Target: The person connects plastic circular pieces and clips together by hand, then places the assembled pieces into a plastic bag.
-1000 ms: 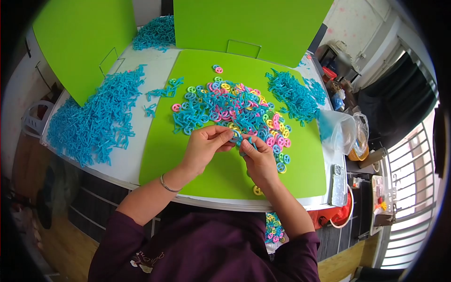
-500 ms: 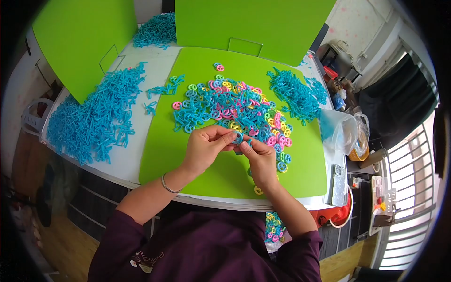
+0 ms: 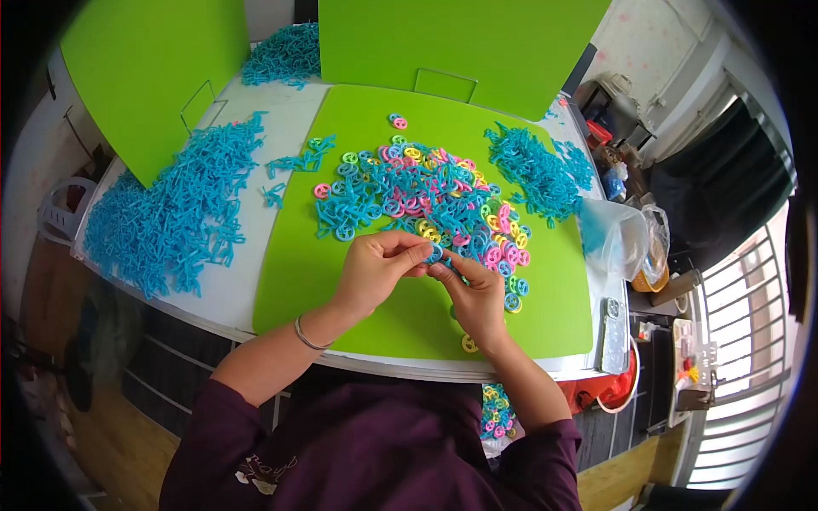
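A small blue plastic wheel (image 3: pixel 435 253) is pinched between the thumb and fingers of my left hand (image 3: pixel 372 271), over the front of the green mat. My right hand (image 3: pixel 475 298) is closed at the wheel's right side, its thumb and forefinger on a small teal plastic piece (image 3: pixel 447 262) that is mostly covered by the fingers. Whether the two parts are joined cannot be made out. Just beyond my hands lies a mixed heap (image 3: pixel 426 192) of pink, yellow, blue and green wheels and teal clips.
Teal clips are piled at the left (image 3: pixel 175 217), right (image 3: pixel 537 175) and back (image 3: pixel 285 55). Upright green boards (image 3: pixel 460 43) border the table behind. A clear plastic bag (image 3: pixel 615 237) and a phone (image 3: pixel 612 332) lie along the right edge. Single wheels (image 3: pixel 469 343) lie near my right wrist.
The blue wheel has turned and sunk slightly deeper between my fingertips. My right thumb has shifted a little to the left and down, while both hands stay in nearly the same place.
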{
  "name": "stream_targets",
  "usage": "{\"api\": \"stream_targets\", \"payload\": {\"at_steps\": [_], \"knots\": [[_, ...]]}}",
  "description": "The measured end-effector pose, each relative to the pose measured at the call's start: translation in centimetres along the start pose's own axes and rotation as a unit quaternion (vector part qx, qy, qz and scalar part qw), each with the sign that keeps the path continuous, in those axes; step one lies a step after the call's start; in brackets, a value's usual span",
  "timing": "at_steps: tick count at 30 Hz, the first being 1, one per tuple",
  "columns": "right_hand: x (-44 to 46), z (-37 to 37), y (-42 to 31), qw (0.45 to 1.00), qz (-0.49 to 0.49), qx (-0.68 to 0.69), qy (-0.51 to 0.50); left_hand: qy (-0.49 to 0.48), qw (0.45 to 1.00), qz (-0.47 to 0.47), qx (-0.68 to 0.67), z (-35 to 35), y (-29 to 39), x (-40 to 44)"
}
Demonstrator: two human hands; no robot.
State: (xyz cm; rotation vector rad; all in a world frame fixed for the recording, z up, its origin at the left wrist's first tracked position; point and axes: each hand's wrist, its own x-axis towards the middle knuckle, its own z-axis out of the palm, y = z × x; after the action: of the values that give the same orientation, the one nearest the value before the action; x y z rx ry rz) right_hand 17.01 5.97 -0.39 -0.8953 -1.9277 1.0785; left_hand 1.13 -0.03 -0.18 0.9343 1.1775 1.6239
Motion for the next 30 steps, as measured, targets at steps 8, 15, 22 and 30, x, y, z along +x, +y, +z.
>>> {"api": "stream_targets", "payload": {"at_steps": [8, 15, 22, 30], "knots": [[0.3, -0.1, 0.5, 0.997, -0.068, -0.017, 0.023, -0.046, 0.994, 0.076, 0.06, -0.1, -0.4, 0.3], [0.6, -1.4, -1.3, 0.973, -0.069, 0.221, 0.005, -0.051, 0.985, -0.107, -0.124, -1.5, 0.7, 1.3], [1.5, -3.5, -1.0, 0.908, -0.385, -0.105, -0.126, -0.133, 0.973, -0.189, 0.0, -1.5, 1.5, 0.5], [1.3, -4.6, -0.5, 0.931, 0.027, 0.339, -0.134, 0.027, 0.781, 0.082, 0.618, -9.3, 4.0, 0.5]]}}
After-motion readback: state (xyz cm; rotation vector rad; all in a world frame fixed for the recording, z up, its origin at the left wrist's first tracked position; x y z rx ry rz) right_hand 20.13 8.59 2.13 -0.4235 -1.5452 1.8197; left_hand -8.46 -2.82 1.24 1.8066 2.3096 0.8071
